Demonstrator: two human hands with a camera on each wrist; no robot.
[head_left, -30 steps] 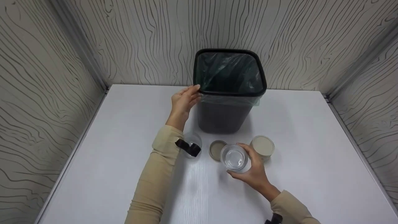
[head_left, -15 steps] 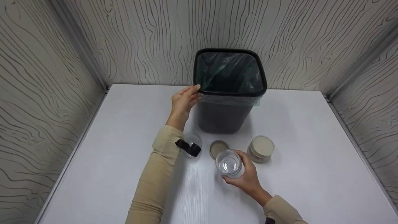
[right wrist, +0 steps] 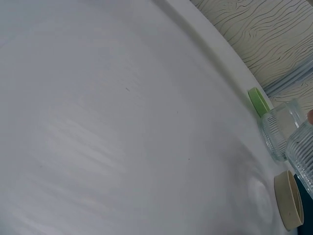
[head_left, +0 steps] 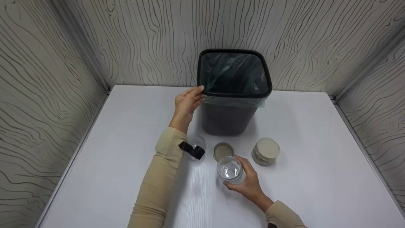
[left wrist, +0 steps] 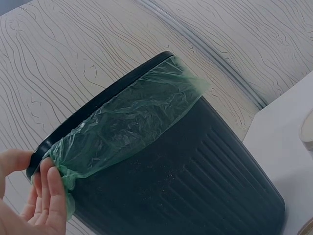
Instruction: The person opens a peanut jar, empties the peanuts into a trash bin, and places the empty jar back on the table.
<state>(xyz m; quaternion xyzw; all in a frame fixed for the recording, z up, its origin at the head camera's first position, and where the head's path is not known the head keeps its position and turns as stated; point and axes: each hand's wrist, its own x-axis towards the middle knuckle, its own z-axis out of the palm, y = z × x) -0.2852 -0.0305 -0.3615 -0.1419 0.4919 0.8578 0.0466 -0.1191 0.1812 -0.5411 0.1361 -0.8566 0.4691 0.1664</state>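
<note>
Standing at the back of the table is a dark bin (head_left: 227,118) lined with a thin green bag (left wrist: 132,117). My left hand (head_left: 189,100) pinches its rim at the near left corner, thumb over the edge and fingers below, against the bag. My right hand (head_left: 248,183) grips a clear ribbed glass jar (head_left: 229,169) from the right side, its mouth facing up and no lid on it. Just beyond that jar lies a beige round lid (head_left: 223,151). Only the fingertip of the right hand shows in the right wrist view.
Right of the held jar stands another jar with a beige lid (head_left: 267,149). A second clear jar (head_left: 196,142) is partly covered by the left forearm. Beside it, in the right wrist view, is a green lid (right wrist: 258,102). Patterned walls (head_left: 152,38) border the white table (head_left: 316,158).
My right hand has brought the glass jar toward me and a little left, uncovering more of the lid and the lidded jar. The left hand stays on the bin's rim.
</note>
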